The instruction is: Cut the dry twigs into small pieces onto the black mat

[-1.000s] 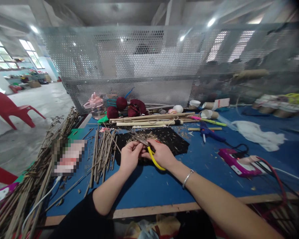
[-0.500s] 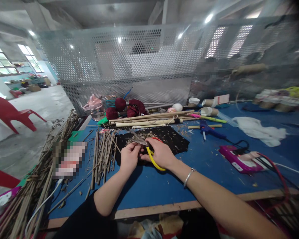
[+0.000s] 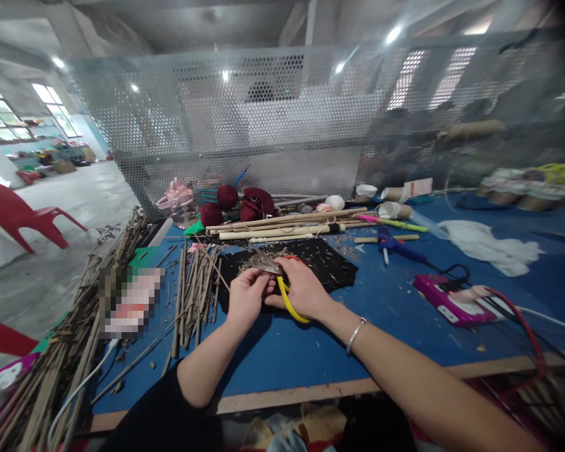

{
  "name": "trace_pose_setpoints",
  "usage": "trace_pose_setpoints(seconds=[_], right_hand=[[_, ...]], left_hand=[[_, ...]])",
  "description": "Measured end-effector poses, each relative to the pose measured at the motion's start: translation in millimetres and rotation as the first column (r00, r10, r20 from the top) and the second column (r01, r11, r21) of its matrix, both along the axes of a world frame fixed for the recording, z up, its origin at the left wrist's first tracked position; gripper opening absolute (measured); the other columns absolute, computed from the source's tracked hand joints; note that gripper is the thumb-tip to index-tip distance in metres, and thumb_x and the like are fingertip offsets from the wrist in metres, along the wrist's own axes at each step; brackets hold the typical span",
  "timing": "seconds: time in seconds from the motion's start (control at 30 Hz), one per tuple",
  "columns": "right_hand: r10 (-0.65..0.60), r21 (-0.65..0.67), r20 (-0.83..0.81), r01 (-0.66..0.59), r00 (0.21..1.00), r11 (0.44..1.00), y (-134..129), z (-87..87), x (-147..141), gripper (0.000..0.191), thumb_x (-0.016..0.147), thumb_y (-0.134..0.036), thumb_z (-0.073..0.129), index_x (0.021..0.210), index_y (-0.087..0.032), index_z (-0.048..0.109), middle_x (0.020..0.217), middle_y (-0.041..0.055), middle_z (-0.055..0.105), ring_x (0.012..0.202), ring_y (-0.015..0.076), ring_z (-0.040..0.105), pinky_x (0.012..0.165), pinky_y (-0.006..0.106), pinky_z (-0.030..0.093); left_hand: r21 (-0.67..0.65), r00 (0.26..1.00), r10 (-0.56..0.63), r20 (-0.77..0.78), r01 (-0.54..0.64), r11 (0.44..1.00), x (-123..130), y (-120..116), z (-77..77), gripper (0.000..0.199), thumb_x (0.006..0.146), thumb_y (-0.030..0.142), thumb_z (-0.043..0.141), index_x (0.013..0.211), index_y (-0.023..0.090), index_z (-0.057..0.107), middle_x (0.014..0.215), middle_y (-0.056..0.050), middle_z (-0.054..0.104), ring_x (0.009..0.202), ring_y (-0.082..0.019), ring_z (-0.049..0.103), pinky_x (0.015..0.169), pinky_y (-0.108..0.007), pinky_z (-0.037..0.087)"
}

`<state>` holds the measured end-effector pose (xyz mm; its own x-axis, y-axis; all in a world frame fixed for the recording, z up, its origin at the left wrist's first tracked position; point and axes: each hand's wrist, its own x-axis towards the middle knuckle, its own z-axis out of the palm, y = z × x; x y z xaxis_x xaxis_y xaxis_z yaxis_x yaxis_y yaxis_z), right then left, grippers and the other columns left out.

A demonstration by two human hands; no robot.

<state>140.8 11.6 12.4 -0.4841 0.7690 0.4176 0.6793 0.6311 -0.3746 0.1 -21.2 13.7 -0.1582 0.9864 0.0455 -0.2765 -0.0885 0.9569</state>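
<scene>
My right hand [image 3: 305, 290] grips a pair of scissors [image 3: 289, 306] with a yellow handle loop and a red part on the far side. Their metal blades point away to the left, above my left fingertips. My left hand [image 3: 243, 300] is closed in a pinch right under the blades; whatever lies between its fingers is too small to make out. Both hands are over a black cloth [image 3: 336, 267], where short clipped bits of dry stem [image 3: 282, 253] are scattered. Just left of my left hand lies a loose pile of cut dry stalks [image 3: 200, 301].
A large bundle of dry stalks [image 3: 56, 370] leans along the left table edge. Behind the cloth lie long pale sticks [image 3: 282, 233] and dark red balls [image 3: 228, 197]. To the right are a blue glue gun [image 3: 395, 245], a purple power strip [image 3: 452, 307] with cables and white plastic [image 3: 492, 245].
The scissor blades have drawn closer together and sit slightly nearer my left fingertips. Both hands stay in almost the same place.
</scene>
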Motion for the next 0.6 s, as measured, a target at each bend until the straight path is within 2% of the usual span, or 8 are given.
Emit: trace_pose_setpoints(seconds=[0.3, 0.47, 0.6], right_hand=[[-0.058, -0.081, 0.067, 0.063, 0.996, 0.995, -2.5, 4.7, 2.3, 0.053, 0.069, -0.053, 0.059, 0.109, -0.021, 0.047, 0.091, 0.0062, 0.061, 0.080, 0.0201, 0.058, 0.067, 0.027, 0.039], [-0.083, -0.115, 0.074, 0.091, 0.994, 0.989, 1.5, -0.1, 2.5, 0.047, 0.072, -0.052, 0.058, 0.107, -0.022, 0.049, 0.083, 0.0047, 0.064, 0.075, 0.0193, 0.060, 0.063, 0.025, 0.037], [-0.079, -0.156, 0.065, 0.088, 0.995, 0.984, 2.4, -1.5, 2.7, 0.043, 0.076, -0.053, 0.053, 0.105, -0.022, 0.051, 0.074, 0.0026, 0.063, 0.063, 0.0168, 0.059, 0.055, 0.023, 0.035]], left_hand=[[0.009, 0.998, 0.031, -0.048, -0.031, 0.999, -3.6, 2.1, -3.9, 0.023, 0.066, 0.033, 0.065, 0.073, 0.011, 0.065, 0.065, -0.003, 0.063, 0.054, -0.007, 0.055, 0.053, -0.019, 0.044], [-0.026, 0.999, 0.053, 0.003, -0.053, 0.998, -2.7, 3.2, -4.6, 0.026, 0.064, 0.033, 0.068, 0.076, 0.011, 0.064, 0.069, -0.004, 0.065, 0.055, -0.008, 0.056, 0.055, -0.021, 0.047], [-0.037, 0.996, 0.073, 0.060, -0.071, 0.997, -2.7, 5.1, -4.5, 0.029, 0.064, 0.032, 0.068, 0.083, 0.011, 0.064, 0.071, -0.004, 0.065, 0.058, -0.008, 0.057, 0.058, -0.021, 0.048]])
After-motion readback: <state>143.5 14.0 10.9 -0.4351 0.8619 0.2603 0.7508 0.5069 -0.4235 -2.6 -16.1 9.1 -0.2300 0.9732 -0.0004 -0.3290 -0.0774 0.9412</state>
